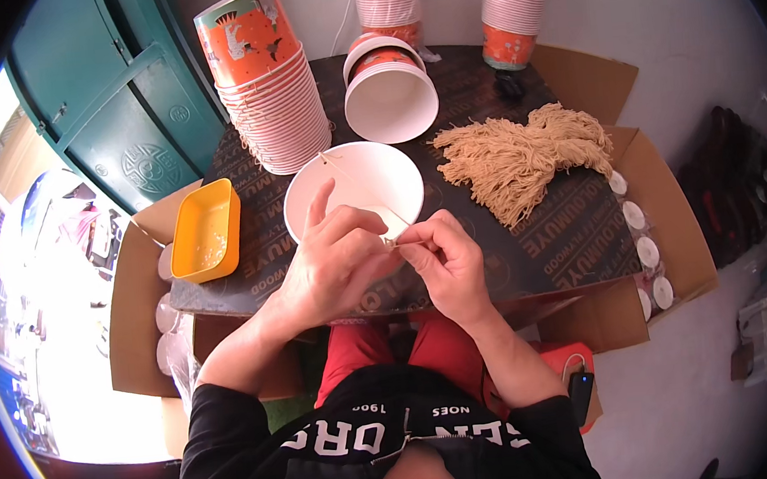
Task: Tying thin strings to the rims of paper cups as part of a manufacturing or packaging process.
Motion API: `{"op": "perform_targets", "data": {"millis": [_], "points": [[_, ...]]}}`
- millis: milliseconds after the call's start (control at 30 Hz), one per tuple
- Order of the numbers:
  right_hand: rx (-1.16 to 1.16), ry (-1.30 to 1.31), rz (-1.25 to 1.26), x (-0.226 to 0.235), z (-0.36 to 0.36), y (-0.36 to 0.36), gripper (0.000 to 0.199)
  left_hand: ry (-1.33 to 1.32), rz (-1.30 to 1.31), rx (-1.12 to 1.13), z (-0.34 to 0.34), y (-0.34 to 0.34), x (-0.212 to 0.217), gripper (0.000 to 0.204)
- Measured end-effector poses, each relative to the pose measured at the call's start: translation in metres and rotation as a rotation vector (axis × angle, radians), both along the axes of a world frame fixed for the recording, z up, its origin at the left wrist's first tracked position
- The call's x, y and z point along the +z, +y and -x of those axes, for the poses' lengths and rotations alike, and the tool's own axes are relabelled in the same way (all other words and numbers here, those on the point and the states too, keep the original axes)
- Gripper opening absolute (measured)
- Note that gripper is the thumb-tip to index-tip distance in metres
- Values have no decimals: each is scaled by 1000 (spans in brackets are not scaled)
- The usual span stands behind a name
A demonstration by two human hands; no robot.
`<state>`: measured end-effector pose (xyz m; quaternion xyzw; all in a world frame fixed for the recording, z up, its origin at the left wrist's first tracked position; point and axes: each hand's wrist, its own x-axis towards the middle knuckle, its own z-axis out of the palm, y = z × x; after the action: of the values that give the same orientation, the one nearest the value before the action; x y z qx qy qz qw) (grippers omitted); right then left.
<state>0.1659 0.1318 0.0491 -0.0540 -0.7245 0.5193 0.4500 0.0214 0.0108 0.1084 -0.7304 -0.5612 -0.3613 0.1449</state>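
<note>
Both forearms come in over the near edge of the tabletop, elbows bent outward and wrists turned in so that the hands almost meet above the middle of that edge. The left hand shows its back, one finger stretched toward the far edge while the others curl in, their tips closed on a thin tan string. The right hand leans in from the other side, thumb and forefinger pinched on the same string, the remaining fingers folded. The string is at the near rim of a white-lined bucket, part of it crossing the mouth. A yellow tray sits at the left edge; a bundle of tan strings lies toward the right edge.
</note>
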Motion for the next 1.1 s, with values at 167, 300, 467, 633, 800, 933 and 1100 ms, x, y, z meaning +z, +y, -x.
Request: {"op": "perform_targets", "data": {"millis": [167, 300, 467, 633, 800, 933, 1100], "points": [[-15, 11, 19, -5, 1, 6, 7, -49, 51, 19, 1, -8, -4, 23], [-28, 39, -16, -10, 3, 8, 12, -48, 50, 12, 1, -11, -7, 20], [-62, 21, 3, -12, 2, 9, 16, -39, 47, -17, 3, -12, -9, 20], [-127, 57, -69, -12, 1, 8, 15, -77, 77, -53, 8, -15, -8, 22], [-167, 66, -167, -6, -2, 3, 14, -96, 115, 71, 17, -23, -4, 22], [-58, 53, -251, -2, -2, -5, 10, -356, -54, 587, 19, -22, -14, 41], [102, 21, -320, 2, 1, -15, 9, -999, 276, 509, 34, -12, -15, 38]]}}
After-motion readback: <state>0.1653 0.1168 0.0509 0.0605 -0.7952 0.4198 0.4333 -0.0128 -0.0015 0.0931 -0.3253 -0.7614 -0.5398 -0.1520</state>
